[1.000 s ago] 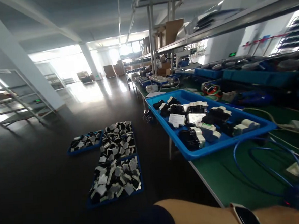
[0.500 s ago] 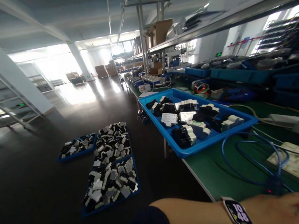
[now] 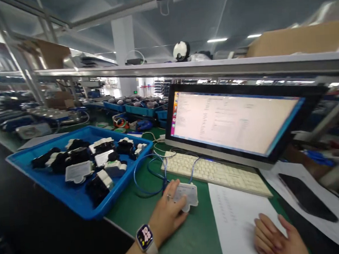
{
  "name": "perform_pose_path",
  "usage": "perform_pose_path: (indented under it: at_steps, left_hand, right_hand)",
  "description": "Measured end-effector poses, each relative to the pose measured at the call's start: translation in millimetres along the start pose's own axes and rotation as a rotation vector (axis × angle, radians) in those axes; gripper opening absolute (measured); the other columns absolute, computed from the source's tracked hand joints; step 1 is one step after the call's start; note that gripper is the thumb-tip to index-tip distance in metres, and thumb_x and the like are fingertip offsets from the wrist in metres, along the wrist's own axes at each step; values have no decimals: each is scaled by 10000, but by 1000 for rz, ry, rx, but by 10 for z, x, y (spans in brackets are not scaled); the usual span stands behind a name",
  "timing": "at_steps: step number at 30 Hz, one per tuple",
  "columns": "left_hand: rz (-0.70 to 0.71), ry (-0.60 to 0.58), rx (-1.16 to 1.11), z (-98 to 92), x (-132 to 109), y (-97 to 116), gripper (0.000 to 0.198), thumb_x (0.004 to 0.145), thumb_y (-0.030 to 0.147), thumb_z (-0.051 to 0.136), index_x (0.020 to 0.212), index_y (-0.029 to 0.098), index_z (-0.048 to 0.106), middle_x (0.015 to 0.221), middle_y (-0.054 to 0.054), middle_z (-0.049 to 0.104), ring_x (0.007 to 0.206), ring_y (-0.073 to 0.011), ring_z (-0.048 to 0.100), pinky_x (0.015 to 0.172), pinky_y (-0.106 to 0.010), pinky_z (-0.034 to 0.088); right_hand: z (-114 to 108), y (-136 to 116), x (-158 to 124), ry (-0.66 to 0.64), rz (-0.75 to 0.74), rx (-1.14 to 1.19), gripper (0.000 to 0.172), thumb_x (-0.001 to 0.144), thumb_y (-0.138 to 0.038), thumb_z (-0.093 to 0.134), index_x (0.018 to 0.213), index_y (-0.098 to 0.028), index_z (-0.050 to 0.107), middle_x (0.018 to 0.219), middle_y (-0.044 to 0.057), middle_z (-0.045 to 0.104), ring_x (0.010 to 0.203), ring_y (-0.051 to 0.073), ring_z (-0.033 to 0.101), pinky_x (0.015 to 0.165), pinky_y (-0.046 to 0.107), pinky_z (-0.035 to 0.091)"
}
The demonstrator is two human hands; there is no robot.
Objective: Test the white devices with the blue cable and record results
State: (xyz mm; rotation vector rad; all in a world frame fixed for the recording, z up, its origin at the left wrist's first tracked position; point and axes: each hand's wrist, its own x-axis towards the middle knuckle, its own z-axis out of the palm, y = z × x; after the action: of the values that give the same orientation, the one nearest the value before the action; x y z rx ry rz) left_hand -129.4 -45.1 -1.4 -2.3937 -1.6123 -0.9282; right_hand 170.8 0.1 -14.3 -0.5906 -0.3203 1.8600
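My left hand [image 3: 169, 209], with a watch on its wrist, grips a pale grey plastic module [image 3: 188, 196] just above the green mat [image 3: 193, 233]. The blue cable [image 3: 150, 191] loops beside its fingers. My right hand [image 3: 278, 237] rests over the printed white paper [image 3: 235, 215], palm partly up, its fingers curled and the thumb apart; nothing shows in it. On the left stands a blue tray [image 3: 88, 210] with several black and white modules [image 3: 79, 171].
Behind the hands are a cream keyboard [image 3: 215, 172] and a lit monitor [image 3: 220, 120]. A black phone [image 3: 307, 197] lies on papers at the right. A long shelf [image 3: 183, 67] crosses above, with a cardboard box [image 3: 299, 38] on it.
The view has swung right from the floor and trays to the monitor. My left hand now shows farther in, gripping the module, and my right hand has come into view.
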Motion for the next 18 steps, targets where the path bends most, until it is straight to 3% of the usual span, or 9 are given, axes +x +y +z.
perform_pose_path:
  at_steps: [6,18]
  left_hand:
    - [76,111,40,31,-35,-50,340,770,147,547,1104,204,515,1416,-133,248,1284,-305,298,956,-437,434]
    - [160,181,51,134,-20,-216,366,809,257,528,1174,243,499,1436,-96,235,1234,-306,386,867,-424,504]
  right_hand:
    - [165,89,34,-57,24,37,427,742,-446,599,484,-192,374,407,-103,174,346,39,57,293,173,98]
    - [154,79,86,-155,28,15,494,683,-456,645,477,-194,280,359,-106,205,315,25,70,268,141,98]
